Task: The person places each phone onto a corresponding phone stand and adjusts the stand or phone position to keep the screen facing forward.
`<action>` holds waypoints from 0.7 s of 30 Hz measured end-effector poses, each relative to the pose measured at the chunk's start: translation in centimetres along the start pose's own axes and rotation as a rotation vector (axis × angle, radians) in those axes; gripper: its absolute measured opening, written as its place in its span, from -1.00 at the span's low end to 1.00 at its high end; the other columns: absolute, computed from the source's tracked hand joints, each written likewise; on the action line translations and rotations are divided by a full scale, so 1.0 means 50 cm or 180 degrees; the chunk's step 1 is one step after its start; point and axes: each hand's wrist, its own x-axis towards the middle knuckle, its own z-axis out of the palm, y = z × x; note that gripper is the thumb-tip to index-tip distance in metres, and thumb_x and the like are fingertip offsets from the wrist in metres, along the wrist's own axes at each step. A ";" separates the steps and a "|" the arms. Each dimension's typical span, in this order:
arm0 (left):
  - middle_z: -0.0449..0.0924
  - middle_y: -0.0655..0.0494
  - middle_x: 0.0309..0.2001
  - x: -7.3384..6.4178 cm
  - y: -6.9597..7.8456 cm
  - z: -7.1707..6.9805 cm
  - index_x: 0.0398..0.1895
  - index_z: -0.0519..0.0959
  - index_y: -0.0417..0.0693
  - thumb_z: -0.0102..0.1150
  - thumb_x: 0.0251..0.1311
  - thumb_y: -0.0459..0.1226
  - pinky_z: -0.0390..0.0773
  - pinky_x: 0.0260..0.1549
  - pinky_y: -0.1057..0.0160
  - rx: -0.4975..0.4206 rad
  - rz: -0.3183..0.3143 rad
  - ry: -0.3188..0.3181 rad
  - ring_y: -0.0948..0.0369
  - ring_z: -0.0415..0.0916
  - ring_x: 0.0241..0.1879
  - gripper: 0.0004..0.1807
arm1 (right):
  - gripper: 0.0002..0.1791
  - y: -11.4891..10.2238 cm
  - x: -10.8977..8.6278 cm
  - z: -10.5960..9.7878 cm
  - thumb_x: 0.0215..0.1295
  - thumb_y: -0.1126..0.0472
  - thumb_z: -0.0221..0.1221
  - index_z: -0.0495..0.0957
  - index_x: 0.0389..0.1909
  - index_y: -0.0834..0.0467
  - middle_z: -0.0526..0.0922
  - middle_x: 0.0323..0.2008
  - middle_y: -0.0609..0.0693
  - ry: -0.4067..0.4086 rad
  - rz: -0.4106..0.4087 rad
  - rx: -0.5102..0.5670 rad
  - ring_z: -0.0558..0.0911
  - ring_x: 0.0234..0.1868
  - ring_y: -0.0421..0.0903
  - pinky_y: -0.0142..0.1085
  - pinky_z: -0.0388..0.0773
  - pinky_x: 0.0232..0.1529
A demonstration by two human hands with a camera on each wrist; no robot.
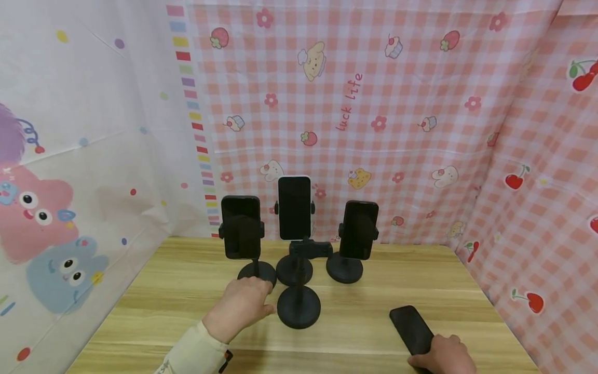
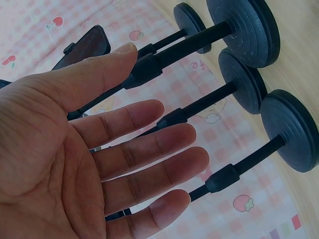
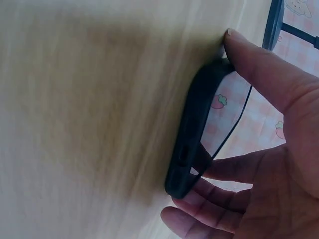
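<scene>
My right hand (image 1: 446, 356) grips a black smartphone (image 1: 411, 327) by its near end, low over the table at the right. In the right wrist view, thumb and fingers are on opposite edges of the phone (image 3: 192, 134). My left hand (image 1: 245, 306), fingers extended and holding nothing, is left of a black phone stand (image 1: 299, 307) whose clamp (image 1: 317, 250) bears no phone. The left wrist view has this palm (image 2: 114, 154) in front of several stand poles and round bases.
Behind the front stand, three more stands hold upright phones: one at left (image 1: 241, 227), a white-edged one in the middle (image 1: 295, 208) and one at right (image 1: 358, 230). Patterned cloths (image 1: 374, 104) enclose the wooden table (image 1: 374, 317) at the back and sides.
</scene>
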 end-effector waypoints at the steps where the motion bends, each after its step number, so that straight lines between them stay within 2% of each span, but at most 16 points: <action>1: 0.63 0.09 -0.42 0.000 0.000 0.000 -0.36 0.66 -0.02 0.50 0.01 0.00 0.56 -0.45 0.03 0.0001 0.0003 0.0001 0.08 0.58 -0.41 -0.67 | -0.15 0.000 0.001 0.002 0.04 -0.28 0.37 0.51 -0.26 0.55 0.47 -0.42 0.23 0.0020 -0.0007 -0.0012 0.47 -0.34 0.15 0.05 0.51 -0.22; 12: 0.64 0.10 -0.39 -0.002 0.002 0.000 -0.30 0.67 -0.03 0.48 0.03 0.01 0.58 -0.42 0.04 0.0008 -0.0039 -0.0122 0.12 0.58 -0.40 -0.65 | -0.24 0.002 0.005 0.015 0.05 -0.23 0.38 0.53 -0.31 0.50 0.47 -0.45 0.22 0.0137 -0.0031 0.0031 0.46 -0.37 0.15 0.03 0.50 -0.26; 21: 0.62 0.12 -0.44 -0.006 0.001 0.003 -0.35 0.65 -0.03 0.49 0.03 -0.02 0.57 -0.46 0.07 -0.0002 -0.0002 -0.0035 0.15 0.57 -0.44 -0.68 | -0.28 -0.002 -0.004 0.015 0.03 -0.22 0.38 0.54 -0.40 0.47 0.52 -0.51 0.15 0.0269 -0.0054 0.0054 0.49 -0.41 0.10 0.00 0.50 -0.31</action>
